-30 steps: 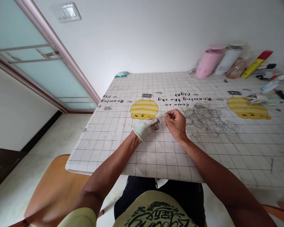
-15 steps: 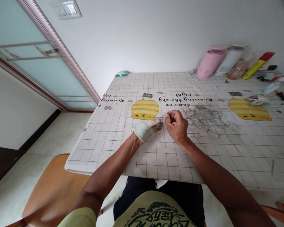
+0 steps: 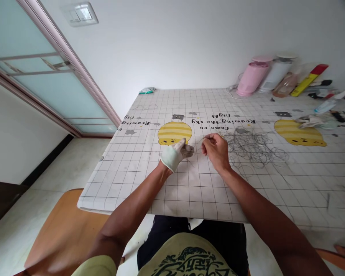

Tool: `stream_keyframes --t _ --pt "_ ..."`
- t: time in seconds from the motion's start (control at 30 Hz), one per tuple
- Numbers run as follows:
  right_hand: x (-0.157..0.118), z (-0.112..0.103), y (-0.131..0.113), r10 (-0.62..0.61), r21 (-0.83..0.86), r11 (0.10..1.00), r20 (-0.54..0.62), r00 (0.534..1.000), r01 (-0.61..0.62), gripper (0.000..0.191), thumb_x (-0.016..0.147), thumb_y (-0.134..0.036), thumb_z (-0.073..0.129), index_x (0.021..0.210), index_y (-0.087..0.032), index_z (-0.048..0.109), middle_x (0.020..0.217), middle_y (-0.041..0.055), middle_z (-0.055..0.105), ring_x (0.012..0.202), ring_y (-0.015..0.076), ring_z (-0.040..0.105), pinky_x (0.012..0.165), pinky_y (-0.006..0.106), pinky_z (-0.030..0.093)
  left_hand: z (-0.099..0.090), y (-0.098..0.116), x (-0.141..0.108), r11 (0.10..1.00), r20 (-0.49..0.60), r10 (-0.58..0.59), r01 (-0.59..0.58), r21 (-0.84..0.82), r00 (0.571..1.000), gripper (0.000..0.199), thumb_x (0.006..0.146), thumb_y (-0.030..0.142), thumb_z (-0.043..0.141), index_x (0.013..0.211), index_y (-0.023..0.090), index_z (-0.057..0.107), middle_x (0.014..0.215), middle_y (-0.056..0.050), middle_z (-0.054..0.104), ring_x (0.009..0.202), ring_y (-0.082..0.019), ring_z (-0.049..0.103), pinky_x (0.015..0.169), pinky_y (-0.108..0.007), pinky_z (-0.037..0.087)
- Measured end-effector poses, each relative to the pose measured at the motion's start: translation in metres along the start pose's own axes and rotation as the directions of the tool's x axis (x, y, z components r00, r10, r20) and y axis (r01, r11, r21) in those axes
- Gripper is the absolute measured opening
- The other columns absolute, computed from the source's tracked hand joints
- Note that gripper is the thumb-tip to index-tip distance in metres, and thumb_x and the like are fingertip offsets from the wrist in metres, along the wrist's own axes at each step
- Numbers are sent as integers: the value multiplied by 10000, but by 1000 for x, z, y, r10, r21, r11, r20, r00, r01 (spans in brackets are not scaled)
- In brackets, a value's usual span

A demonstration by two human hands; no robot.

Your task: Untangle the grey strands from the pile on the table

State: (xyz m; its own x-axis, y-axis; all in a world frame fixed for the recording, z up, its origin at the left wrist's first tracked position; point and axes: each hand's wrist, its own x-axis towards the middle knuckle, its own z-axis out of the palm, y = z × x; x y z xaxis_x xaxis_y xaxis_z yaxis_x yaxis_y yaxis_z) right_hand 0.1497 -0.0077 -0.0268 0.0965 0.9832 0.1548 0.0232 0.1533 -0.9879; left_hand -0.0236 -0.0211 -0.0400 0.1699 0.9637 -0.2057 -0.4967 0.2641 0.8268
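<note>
My left hand [image 3: 176,152], in a pale work glove, hovers low over the table with its thumb lifted apart from its outstretched fingers. Just right of it, my bare right hand [image 3: 217,150] pinches a thin wire between thumb and fingertips. The wire is so fine that only a faint bit shows in the gap between my hands, and a strand hangs below my left fingers. Close beside my right hand lies a loose heap of tangled, curled wire [image 3: 254,147] on the checked tablecloth [image 3: 126,172].
Along the wall stand a pink cylinder [image 3: 253,76], a white cylinder [image 3: 277,73], a clear bottle [image 3: 287,84] and a yellow-red box [image 3: 309,80]. A crumpled glove [image 3: 316,120] lies at the right. A small green packet [image 3: 147,90] sits at the back left corner. An orange chair [image 3: 63,230] is at the left.
My left thumb has risen away from its fingers, and that hand has drawn slightly left from the right one. My right hand stays pinched in nearly the same place.
</note>
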Motion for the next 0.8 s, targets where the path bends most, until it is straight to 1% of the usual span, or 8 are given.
stream_keyframes --t 0.07,0.13,0.27,0.37,0.5,0.57,0.67,0.8 --pt "4 -3 0 89 137 986 62 994 -97 41 792 -198 660 820 -219 638 659 6 674 498 140 572 427 269 424 -3 5 0 997 -76 51 -46 60 996 520 864 661 759 692 186 637 805 -116 717 773 -212 698 758 -342 576" --pt "7 -7 0 152 247 952 128 980 -180 61 784 -224 709 796 -204 653 698 26 693 518 138 583 418 260 417 -6 9 0 996 -125 50 -40 79 991 585 894 719 689 685 175 643 796 -129 731 645 -187 673 642 -323 557" --pt "9 -11 -1 212 367 879 271 939 -304 142 763 -262 802 796 -172 698 769 54 726 508 108 537 403 244 393 -10 15 3 1000 -154 26 -27 1 988 673 923 779 593 654 162 592 740 -120 708 483 -137 585 528 -303 498" --pt "7 -10 -3 180 448 843 286 941 -298 147 776 -256 821 816 -171 708 813 59 745 535 105 541 420 236 409 -10 15 10 989 -201 33 -61 -136 979 698 941 800 528 603 190 503 663 -110 653 510 -169 602 549 -341 521" --pt "4 -6 -4 100 498 843 227 969 -204 130 817 -255 812 846 -177 713 893 80 776 608 125 610 466 240 457 -10 18 15 947 -293 119 -197 -253 949 660 1014 721 477 593 214 434 637 -99 617 573 -191 623 618 -389 555" --pt "4 -4 -3 79 486 856 220 972 -179 130 835 -261 809 854 -176 712 914 90 782 626 138 635 479 252 476 -12 20 13 941 -282 172 -242 -237 944 632 1012 691 522 616 201 472 673 -104 640 606 -187 639 670 -394 573" --pt "4 -3 -1 74 466 870 193 978 -158 151 845 -285 812 862 -180 706 903 94 782 653 166 672 500 277 511 -13 23 7 959 -198 187 -223 -177 962 557 949 654 673 709 157 593 799 -118 700 635 -164 644 732 -382 584" --pt "5 -1 3 78 463 874 164 983 -147 168 846 -309 808 867 -186 696 876 84 775 647 169 677 512 287 531 -9 20 1 974 -53 161 -167 -150 986 499 887 610 772 990 123 731 1142 -165 733 745 -166 676 784 -370 578"
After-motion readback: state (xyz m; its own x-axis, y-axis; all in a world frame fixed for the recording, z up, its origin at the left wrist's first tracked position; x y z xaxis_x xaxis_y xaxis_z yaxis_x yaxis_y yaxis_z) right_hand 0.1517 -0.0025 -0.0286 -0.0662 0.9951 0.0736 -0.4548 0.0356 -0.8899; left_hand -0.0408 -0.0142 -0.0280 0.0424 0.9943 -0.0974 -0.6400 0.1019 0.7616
